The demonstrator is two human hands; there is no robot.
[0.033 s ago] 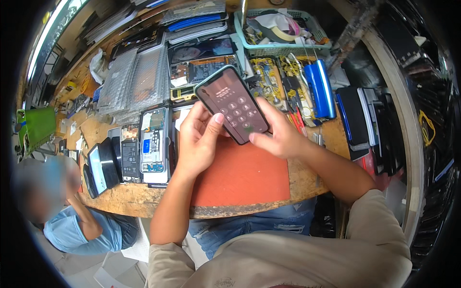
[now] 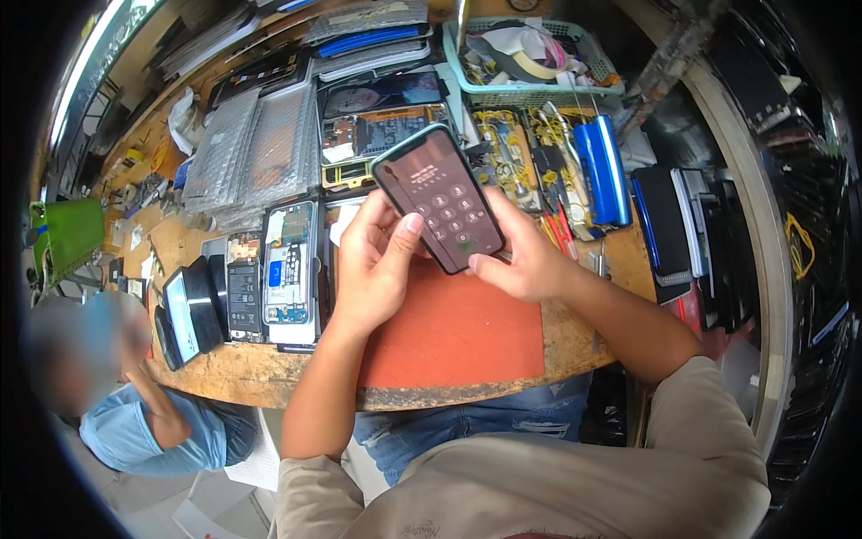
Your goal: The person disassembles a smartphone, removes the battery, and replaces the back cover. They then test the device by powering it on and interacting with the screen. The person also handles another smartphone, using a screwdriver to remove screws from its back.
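A smartphone (image 2: 438, 202) with a pale green edge is held up tilted over an orange-red mat (image 2: 453, 337). Its lit screen shows a round-button number keypad on a dark pinkish background. My left hand (image 2: 373, 265) grips the phone's left side, its thumb along the edge of the glass and its fingers behind. On the other side my right hand (image 2: 525, 256) is wrapped around the lower right edge. The right thumb lies at the bottom corner of the screen; the fingers behind the phone are hidden.
Opened phones (image 2: 289, 269) with bare boards lie left of the mat. Behind are bubble-wrapped panels (image 2: 274, 144) and a teal basket (image 2: 539, 85) of scraps. Tools and a blue cylinder (image 2: 602, 171) sit at right. A person in a light blue shirt (image 2: 153, 436) is at lower left.
The whole scene sits very slightly further right in the picture. The phone stays in both hands, and the right thumb has moved only a little at its lower corner.
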